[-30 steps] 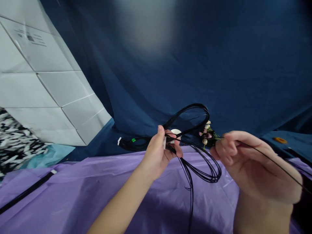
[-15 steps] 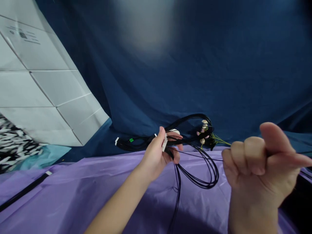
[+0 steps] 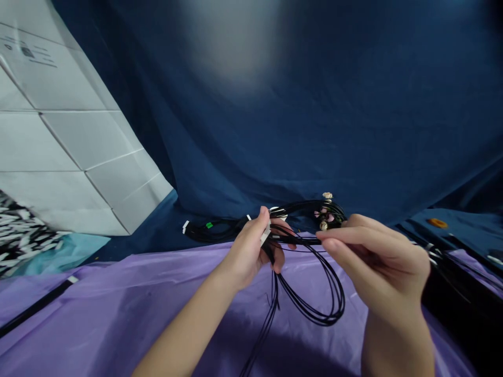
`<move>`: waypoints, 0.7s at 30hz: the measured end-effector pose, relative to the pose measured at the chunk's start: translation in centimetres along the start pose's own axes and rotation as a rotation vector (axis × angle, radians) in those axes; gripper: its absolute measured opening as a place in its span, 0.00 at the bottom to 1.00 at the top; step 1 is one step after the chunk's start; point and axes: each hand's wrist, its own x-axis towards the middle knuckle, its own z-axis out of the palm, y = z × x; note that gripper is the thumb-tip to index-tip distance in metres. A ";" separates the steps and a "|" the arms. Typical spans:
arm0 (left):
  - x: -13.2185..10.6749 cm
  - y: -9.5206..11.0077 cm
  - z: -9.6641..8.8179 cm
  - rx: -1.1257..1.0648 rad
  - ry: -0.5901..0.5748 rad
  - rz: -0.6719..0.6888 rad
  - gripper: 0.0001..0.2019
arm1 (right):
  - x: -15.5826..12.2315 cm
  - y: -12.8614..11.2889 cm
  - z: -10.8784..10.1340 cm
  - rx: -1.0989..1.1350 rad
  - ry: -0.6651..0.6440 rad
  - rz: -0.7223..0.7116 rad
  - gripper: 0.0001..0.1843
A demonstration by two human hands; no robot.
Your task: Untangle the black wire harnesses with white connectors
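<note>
My left hand (image 3: 255,243) is closed around a bundle of thin black cables (image 3: 332,309), with a white tag or connector (image 3: 265,234) showing beside the thumb. Loops of the cables hang to the right, and loose ends trail down over the purple cover. My right hand (image 3: 377,256) pinches a black strand of the same bundle between thumb and forefinger, a short way right of the left hand. Beyond the hands lies another black cable coil (image 3: 204,234) with a green tag (image 3: 209,225) and a white end. Small artificial flowers (image 3: 326,212) sit behind the right fingertips, partly hidden.
A purple plastic sheet (image 3: 129,303) covers the near surface. Dark blue cloth (image 3: 314,104) hangs behind. White boxes (image 3: 86,204) stand at left, above a black strip (image 3: 35,309). More black cables (image 3: 444,256) and an orange ring (image 3: 437,223) are at right.
My right hand has swung left from the right side, turned over, and now pinches the cable close to my left hand. The lower cable loop has sagged; the left hand keeps its hold.
</note>
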 end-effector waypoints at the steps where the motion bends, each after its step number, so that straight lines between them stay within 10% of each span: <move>1: 0.0 0.0 0.0 0.004 -0.004 0.002 0.28 | 0.1 0.1 0.2 -0.062 0.001 -0.012 0.09; 21: -0.3 0.1 0.0 0.060 -0.094 0.016 0.30 | 0.2 0.2 0.8 -0.296 -0.027 -0.065 0.04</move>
